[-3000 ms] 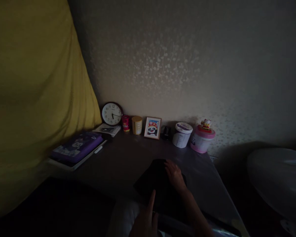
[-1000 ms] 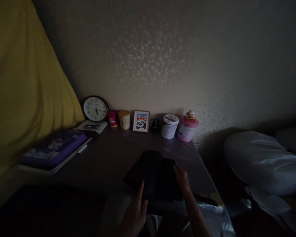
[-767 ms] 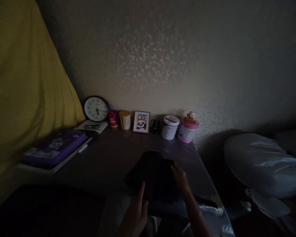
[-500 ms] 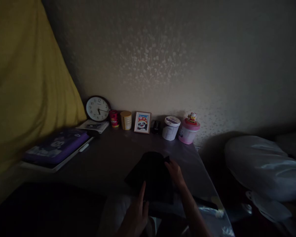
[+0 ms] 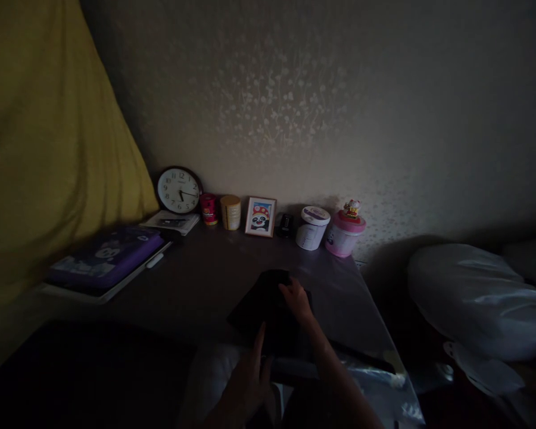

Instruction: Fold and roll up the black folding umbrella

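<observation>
A black, soft-looking cloth item (image 5: 268, 304) lies on the table in front of me; in this dim light its exact kind does not show. My right hand (image 5: 296, 298) is closed at its upper right part, thumb and fingers pinching the fabric. My left hand (image 5: 248, 378) rests at its near side. The left index finger is stretched out over the black fabric, and another digit stands apart below it; the remaining fingers are hidden. To the right of my right forearm, a dark strip (image 5: 366, 357) lies along the table's near edge.
Along the wall stand a clock (image 5: 179, 189), a red tin (image 5: 209, 210), a yellow canister (image 5: 231, 213), a panda picture frame (image 5: 260, 217), a white tub (image 5: 312, 228) and a pink tub (image 5: 345, 234). A purple case (image 5: 107, 256) lies left. Right of the table sits a pale plastic-wrapped bundle (image 5: 469, 298).
My right hand has moved left across the black cloth, carrying its right-hand edge inward. My left hand stays nearly in place. The view has shifted slightly.
</observation>
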The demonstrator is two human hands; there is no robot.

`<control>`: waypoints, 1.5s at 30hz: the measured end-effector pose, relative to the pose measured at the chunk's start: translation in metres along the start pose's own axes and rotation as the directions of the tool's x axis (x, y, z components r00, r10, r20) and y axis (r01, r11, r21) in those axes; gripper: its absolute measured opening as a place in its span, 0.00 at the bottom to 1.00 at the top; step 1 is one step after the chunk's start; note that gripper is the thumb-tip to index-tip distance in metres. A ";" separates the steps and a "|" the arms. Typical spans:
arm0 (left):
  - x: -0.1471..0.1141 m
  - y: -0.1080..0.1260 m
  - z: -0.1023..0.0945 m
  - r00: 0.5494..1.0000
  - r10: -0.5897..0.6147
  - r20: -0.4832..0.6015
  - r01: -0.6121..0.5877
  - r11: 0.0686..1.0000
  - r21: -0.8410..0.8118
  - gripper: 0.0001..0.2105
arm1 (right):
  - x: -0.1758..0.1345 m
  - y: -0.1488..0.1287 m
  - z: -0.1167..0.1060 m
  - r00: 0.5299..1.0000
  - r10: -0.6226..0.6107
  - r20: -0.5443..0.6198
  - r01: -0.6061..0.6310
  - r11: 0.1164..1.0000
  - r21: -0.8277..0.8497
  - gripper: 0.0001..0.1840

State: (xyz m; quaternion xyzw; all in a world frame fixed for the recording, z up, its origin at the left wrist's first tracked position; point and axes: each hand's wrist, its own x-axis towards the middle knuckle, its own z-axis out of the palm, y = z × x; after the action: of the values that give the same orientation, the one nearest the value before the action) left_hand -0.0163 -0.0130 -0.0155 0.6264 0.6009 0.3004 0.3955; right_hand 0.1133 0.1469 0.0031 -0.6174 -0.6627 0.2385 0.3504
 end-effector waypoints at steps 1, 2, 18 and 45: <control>0.000 -0.001 0.001 1.000 -0.011 -0.009 0.011 1.000 0.012 0.28 | -0.001 -0.002 0.000 1.000 0.005 0.025 -0.006 1.000 0.006 0.22; 0.001 -0.003 0.001 0.999 -0.028 -0.015 0.028 0.999 0.027 0.27 | -0.003 -0.004 0.000 0.998 0.007 0.061 -0.008 1.000 0.021 0.22; -0.006 0.016 -0.011 1.000 0.009 -0.025 -0.007 0.997 0.073 0.28 | -0.061 -0.027 0.013 0.884 -0.451 0.126 0.467 0.836 -0.287 0.08; -0.011 0.057 -0.034 0.991 -0.131 0.014 0.114 0.907 0.406 0.25 | -0.027 0.069 -0.056 0.981 0.179 -0.076 -0.191 0.962 -0.197 0.14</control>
State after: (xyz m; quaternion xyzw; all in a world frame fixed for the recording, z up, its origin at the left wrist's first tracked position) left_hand -0.0165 -0.0172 0.0517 0.6615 0.6800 0.1314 0.2876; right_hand 0.2004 0.1224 -0.0171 -0.7159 -0.6126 0.1832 0.2804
